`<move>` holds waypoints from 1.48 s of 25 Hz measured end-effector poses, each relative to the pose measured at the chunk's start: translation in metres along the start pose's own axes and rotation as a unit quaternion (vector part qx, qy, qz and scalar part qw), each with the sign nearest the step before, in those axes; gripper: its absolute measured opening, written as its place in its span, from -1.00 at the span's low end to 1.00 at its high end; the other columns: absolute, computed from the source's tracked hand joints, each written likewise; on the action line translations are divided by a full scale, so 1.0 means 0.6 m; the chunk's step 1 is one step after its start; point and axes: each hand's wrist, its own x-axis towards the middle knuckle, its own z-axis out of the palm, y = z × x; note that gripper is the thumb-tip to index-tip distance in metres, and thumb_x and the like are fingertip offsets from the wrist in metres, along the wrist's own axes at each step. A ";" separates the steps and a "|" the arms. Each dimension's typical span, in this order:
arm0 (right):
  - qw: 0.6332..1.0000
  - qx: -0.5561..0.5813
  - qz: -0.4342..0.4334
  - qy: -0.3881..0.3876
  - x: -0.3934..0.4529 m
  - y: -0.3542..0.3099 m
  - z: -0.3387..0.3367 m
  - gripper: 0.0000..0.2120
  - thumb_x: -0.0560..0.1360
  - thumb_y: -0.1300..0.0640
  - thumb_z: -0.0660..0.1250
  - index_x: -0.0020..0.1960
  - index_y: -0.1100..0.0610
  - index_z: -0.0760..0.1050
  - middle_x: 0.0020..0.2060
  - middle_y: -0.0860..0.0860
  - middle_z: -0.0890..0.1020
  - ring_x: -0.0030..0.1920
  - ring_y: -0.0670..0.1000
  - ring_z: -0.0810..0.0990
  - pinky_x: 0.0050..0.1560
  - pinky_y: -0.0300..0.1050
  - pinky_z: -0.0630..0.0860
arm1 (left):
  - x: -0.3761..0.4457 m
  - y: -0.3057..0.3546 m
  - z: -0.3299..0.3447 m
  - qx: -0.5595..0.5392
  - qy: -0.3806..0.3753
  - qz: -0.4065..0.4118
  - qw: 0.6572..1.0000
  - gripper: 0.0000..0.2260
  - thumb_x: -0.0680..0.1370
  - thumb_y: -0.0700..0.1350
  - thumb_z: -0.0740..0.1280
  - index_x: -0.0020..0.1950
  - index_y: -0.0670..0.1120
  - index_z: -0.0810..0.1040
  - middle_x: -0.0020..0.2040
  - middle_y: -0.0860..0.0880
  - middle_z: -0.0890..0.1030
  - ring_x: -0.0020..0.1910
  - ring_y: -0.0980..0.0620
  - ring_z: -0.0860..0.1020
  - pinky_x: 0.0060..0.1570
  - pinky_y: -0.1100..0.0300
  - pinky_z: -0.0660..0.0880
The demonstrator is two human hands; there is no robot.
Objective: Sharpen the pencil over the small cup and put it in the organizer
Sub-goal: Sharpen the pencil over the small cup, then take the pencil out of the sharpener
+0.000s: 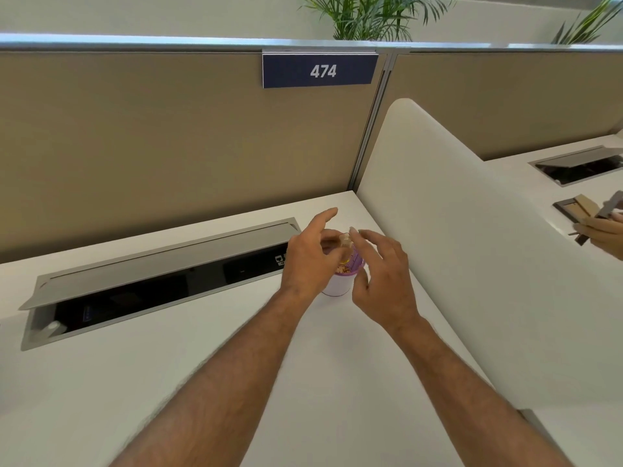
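Bare forearms cross white bench [209, 332] toward small cup [335, 287]. Left hand [308, 261] and right hand [382, 278] flank cup, fingers loosely curled round small purplish object [352, 256] above rim; pencil or sharpener, cannot tell, grip unclear. Sharpening step seemingly underway. Organizer not seen; next needs locating it.

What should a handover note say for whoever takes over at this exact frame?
Left hand: over the cup, fingers curled around something small; what it grips is blurred.
Right hand: beside the cup, fingers spread, apparently empty.
Cup: upright on the desk, near the side divider, shavings visible inside. A purple, pencil-like item sits at its rim between the hands.
Organizer: not in view.
Done: some sharpening, judging by the shavings.
Left: finish sharpening if needed, find the organizer, put the pencil in.
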 end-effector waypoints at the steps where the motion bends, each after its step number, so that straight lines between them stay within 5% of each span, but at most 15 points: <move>1: 0.999 0.034 0.028 0.003 -0.001 0.001 0.000 -0.41 0.42 0.29 0.34 0.45 0.15 0.38 0.28 0.11 0.57 0.28 0.11 0.48 0.27 0.09 0.49 | 0.001 0.001 -0.002 -0.019 0.006 -0.002 1.000 -0.44 0.43 -0.24 0.53 0.37 0.05 0.47 -0.05 0.06 0.70 -0.06 0.23 0.66 -0.05 0.35 0.60; 6: 0.979 0.148 0.142 -0.017 0.004 -0.013 -0.002 -0.42 0.41 0.09 0.54 0.38 0.06 0.46 0.24 0.00 0.62 0.21 -0.01 0.57 0.22 -0.08 0.54 | -0.006 0.012 -0.020 -0.083 0.051 -0.003 0.995 -0.64 0.40 -0.31 0.53 0.15 -0.03 0.65 -0.09 0.05 0.70 -0.10 0.19 0.68 -0.07 0.30 0.63; 10: 0.964 0.229 0.136 -0.005 -0.003 -0.043 -0.016 -0.65 0.43 0.14 0.53 0.17 -0.09 0.60 0.00 -0.16 0.70 -0.06 -0.14 0.66 -0.03 -0.21 0.63 | -0.038 0.023 -0.038 -0.148 0.054 -0.023 0.987 -0.71 0.41 -0.27 0.54 0.07 0.00 0.66 -0.06 0.05 0.71 -0.10 0.13 0.70 -0.12 0.33 0.61; 14: 0.948 0.278 0.155 -0.012 -0.031 -0.065 -0.030 -0.64 0.40 0.24 0.55 0.15 -0.01 0.62 -0.02 -0.11 0.71 -0.05 -0.08 0.70 0.02 -0.18 0.65 | -0.088 0.022 -0.067 -0.214 0.072 -0.060 0.972 -0.71 0.39 -0.26 0.56 0.06 -0.05 0.65 -0.07 -0.02 0.72 -0.09 0.08 0.71 -0.13 0.34 0.59; 22: 0.918 0.366 0.127 -0.080 -0.105 -0.143 -0.075 -0.62 0.42 0.31 0.52 0.11 -0.07 0.64 -0.02 -0.09 0.73 0.02 0.00 0.71 0.04 -0.10 0.66 | -0.227 0.013 -0.145 -0.117 0.071 -0.072 0.988 -0.74 0.34 -0.15 0.60 -0.06 0.04 0.64 -0.17 0.13 0.71 -0.12 0.07 0.69 -0.19 0.35 0.59; 25: 0.950 0.290 0.049 -0.103 -0.126 -0.195 -0.091 -0.70 0.39 0.19 0.56 0.09 -0.01 0.66 -0.13 -0.12 0.72 -0.10 -0.07 0.70 -0.10 -0.17 0.67 | -0.291 0.015 -0.183 0.032 0.072 -0.018 0.997 -0.65 0.32 -0.01 0.61 0.05 0.08 0.63 -0.05 0.21 0.68 -0.06 0.10 0.65 -0.11 0.34 0.59; 29: 0.972 0.188 -0.040 -0.134 -0.138 -0.281 -0.103 -0.66 0.36 -0.14 0.51 0.01 0.06 0.68 -0.26 -0.11 0.68 -0.32 -0.11 0.60 -0.29 -0.30 0.56 | -0.368 0.027 -0.235 0.205 0.130 0.082 0.967 -0.38 0.28 0.07 0.61 0.28 -0.09 0.58 0.12 0.12 0.60 0.09 0.11 0.55 0.03 0.22 0.55; 33: 0.971 0.112 -0.108 -0.179 -0.151 -0.365 -0.102 -0.47 0.37 -0.41 0.31 -0.10 0.05 0.68 -0.34 -0.09 0.67 -0.38 -0.05 0.55 -0.32 -0.19 0.54 | -0.426 0.050 -0.280 0.197 0.166 0.129 0.958 -0.63 0.40 0.14 0.42 0.16 0.04 0.63 0.01 0.13 0.69 -0.01 0.15 0.59 -0.08 0.25 0.59; 37: 0.968 0.123 -0.095 -0.198 -0.183 -0.429 -0.084 -0.28 0.32 -0.57 0.16 -0.04 0.03 0.68 -0.30 -0.12 0.68 -0.34 -0.07 0.59 -0.27 -0.18 0.59 | -0.480 0.051 -0.329 0.129 0.194 0.059 0.971 -0.69 0.39 0.19 0.40 0.12 0.24 0.58 -0.05 0.38 0.66 -0.08 0.19 0.61 -0.15 0.33 0.54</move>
